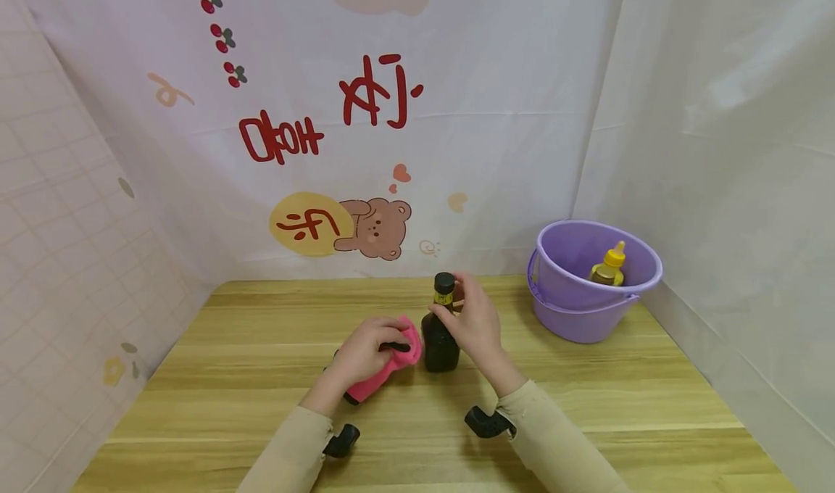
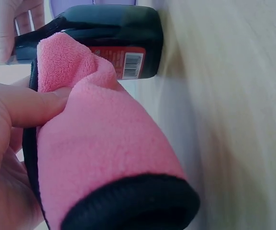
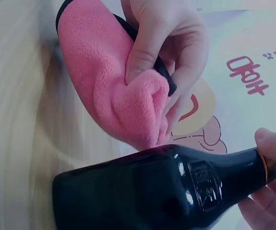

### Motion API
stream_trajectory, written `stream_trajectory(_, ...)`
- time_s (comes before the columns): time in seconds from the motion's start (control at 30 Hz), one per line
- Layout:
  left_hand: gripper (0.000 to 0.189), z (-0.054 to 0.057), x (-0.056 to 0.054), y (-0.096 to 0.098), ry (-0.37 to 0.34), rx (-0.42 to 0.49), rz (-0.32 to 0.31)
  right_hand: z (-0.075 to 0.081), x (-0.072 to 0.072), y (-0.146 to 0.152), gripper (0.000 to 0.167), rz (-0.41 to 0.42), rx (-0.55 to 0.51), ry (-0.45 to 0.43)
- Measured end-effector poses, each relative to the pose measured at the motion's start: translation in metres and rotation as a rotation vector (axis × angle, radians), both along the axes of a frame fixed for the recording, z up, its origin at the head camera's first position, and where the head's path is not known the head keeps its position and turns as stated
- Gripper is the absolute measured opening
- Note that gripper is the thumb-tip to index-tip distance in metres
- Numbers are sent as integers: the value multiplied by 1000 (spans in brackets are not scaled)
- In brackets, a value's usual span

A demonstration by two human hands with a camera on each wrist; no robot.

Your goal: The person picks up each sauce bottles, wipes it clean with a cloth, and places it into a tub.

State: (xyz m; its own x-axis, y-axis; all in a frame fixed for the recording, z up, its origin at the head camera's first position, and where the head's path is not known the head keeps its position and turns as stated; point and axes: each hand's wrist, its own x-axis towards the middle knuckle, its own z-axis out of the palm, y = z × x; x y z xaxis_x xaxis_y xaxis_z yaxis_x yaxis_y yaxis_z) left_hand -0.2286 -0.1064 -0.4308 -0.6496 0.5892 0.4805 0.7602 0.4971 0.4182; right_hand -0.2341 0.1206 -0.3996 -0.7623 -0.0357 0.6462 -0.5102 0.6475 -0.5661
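A dark glass bottle (image 1: 441,348) with a black cap and a yellow neck band stands upright on the table. My right hand (image 1: 478,322) holds it by the neck, thumb on the near side and fingers behind. In the left wrist view the bottle (image 2: 114,28) shows a red label with a barcode. Just left of it, my left hand (image 1: 367,351) pinches a folded pink cloth (image 1: 372,386) with black edging. In the right wrist view, the bunched end of the cloth (image 3: 142,108) comes right up to the bottle's side, with the thumb pressed into the fabric.
A purple bucket (image 1: 574,319) with a handle stands at the back right of the wooden table (image 1: 261,333). Inside it is a yellow-capped bottle (image 1: 612,261). A white printed curtain (image 1: 496,152) hangs behind the table and along both sides.
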Motion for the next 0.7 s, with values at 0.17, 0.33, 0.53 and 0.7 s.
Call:
stream_trajectory(0.17, 34, 2, -1, -2, 52, 50, -10, 0, -4, 4, 52, 63, -105, -64)
stream_trajectory(0.33, 34, 10, -2, -2, 45, 75, 11, 4, -7, 12, 51, 152, -143, -129)
stream_trajectory(0.53, 34, 26, -2, -3, 6, 95, 37, 6, -16, 24, 55, 305, -102, -200)
stream_trajectory(0.7, 32, 41, -4, 1, 70, 136, 16, 7, -25, 31, 54, 417, -68, -279)
